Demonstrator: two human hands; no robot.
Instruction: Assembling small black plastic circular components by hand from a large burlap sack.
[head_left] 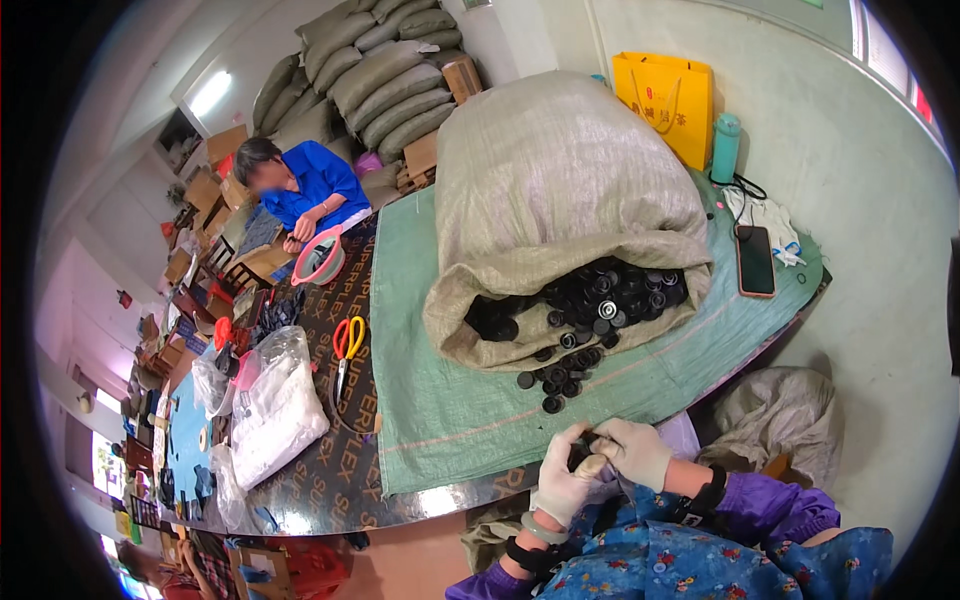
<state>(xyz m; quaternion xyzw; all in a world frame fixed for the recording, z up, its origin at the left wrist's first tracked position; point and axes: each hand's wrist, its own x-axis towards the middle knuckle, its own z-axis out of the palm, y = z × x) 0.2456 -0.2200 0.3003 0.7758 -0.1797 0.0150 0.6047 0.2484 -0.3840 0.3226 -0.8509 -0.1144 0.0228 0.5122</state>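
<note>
From the head view: the star here is the stash of round black caps (571, 376). They're packed in the open mouth of a big woven sack (570, 165) lying on its side, with a little spill of them out front on the green woven sheet (430, 425) that covers part of the tabletop (310, 488).

Hands-wise, both wear pale gloves and sit just past the near edge of the sheet. The left grip (563, 478) looks curled in, pinching a small dark piece (577, 455) between thumb and fingers; too small to say for sure it's a cap. The right grip (632, 452) is right beside it, fingers bent toward it, but can't tell if they're pressed on anything.

Handling guess: the caps look like hard plastic, so probably light, stiff, a bit slick in gloves, and not very fragile. Best hold is thumb and finger across the rim, since the shiny faces would likely slide. Loose ones on the sheet look easier to pick than the jumbled ones inside.

The sack's another story: bulging, so likely heavy, but soft-walled. Its rolled-back mouth seems the handiest place to grab, though tugging could send more caps tumbling.
</note>
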